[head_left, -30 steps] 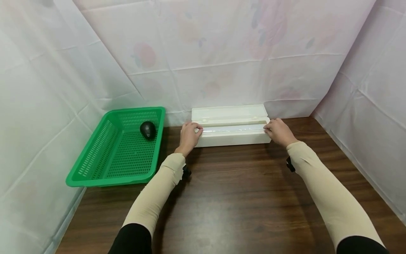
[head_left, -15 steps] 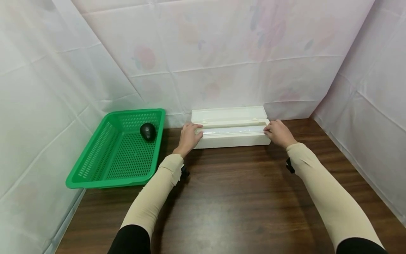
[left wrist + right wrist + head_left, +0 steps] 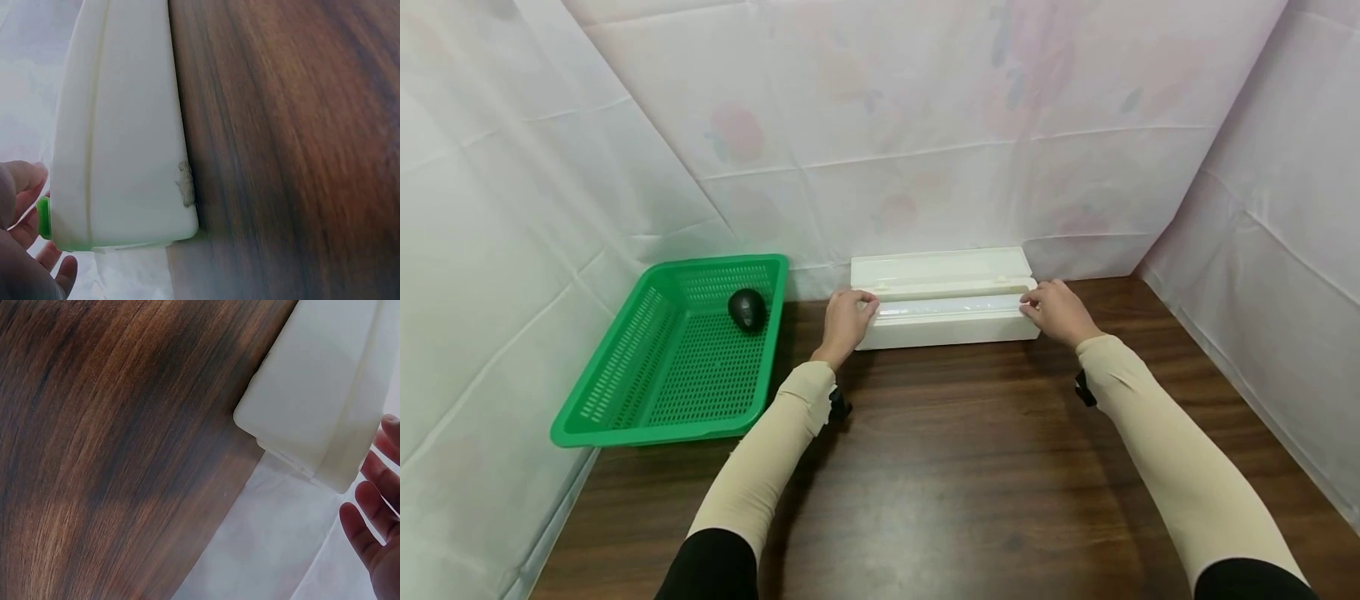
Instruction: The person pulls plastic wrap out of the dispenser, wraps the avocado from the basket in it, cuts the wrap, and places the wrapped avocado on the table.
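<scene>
A long white cling film dispenser (image 3: 951, 332) lies on the table with its lid (image 3: 940, 267) raised at the back. A strip of shiny cling film (image 3: 951, 307) shows along its top opening. At the left end, my left hand (image 3: 844, 323) pinches the film's edge with thumb and forefinger. My right hand (image 3: 1060, 313) pinches the film's edge at the right end, its other fingers loosely bent. In the left wrist view, a green tab (image 3: 44, 217) sticks out at the box's end, beside my fingers. The pinched film itself is hidden from both wrist views.
A green plastic basket (image 3: 658, 434) stands on the left, holding a dark avocado (image 3: 747, 310). The brown wooden table (image 3: 955, 467) stretches in front of the dispenser. Pale floral sheets (image 3: 910, 100) hang behind and at both sides, close behind the lid.
My left thumb and forefinger have come closer together at the film's edge. Both hands stay at the ends of the dispenser, which has hardly moved.
</scene>
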The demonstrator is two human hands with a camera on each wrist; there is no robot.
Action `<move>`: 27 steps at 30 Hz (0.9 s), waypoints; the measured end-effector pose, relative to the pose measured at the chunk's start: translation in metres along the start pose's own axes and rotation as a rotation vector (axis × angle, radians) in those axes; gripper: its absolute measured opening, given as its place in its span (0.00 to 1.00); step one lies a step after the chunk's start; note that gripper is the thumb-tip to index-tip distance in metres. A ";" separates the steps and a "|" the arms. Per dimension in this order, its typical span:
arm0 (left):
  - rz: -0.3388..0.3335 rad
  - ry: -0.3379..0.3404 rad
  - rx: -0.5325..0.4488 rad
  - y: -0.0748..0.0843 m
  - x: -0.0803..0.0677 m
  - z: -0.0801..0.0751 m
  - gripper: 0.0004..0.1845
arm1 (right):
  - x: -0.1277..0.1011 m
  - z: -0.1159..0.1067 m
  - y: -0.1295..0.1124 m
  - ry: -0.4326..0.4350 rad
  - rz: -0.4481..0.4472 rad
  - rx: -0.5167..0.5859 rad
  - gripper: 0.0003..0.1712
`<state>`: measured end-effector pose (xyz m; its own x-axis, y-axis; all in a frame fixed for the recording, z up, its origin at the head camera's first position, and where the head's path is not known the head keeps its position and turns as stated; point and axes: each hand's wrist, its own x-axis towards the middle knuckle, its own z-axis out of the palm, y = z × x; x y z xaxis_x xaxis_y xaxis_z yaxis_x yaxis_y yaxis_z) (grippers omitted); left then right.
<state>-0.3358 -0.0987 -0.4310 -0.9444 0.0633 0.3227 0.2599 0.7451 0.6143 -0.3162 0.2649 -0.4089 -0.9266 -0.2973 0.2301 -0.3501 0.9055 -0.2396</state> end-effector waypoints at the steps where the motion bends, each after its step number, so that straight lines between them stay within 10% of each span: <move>1: -0.004 0.011 -0.018 0.000 0.001 0.000 0.12 | 0.000 0.000 0.000 0.006 0.002 0.002 0.14; 12: -0.135 0.119 -0.177 0.002 0.004 -0.001 0.11 | 0.003 0.006 -0.005 0.016 -0.010 0.025 0.19; 27: -0.173 0.100 -0.224 0.003 0.007 0.001 0.11 | 0.020 -0.002 -0.003 -0.077 -0.028 -0.057 0.22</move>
<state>-0.3413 -0.0956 -0.4274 -0.9569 -0.1258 0.2619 0.1455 0.5730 0.8065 -0.3329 0.2567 -0.4020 -0.9250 -0.3436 0.1620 -0.3700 0.9116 -0.1791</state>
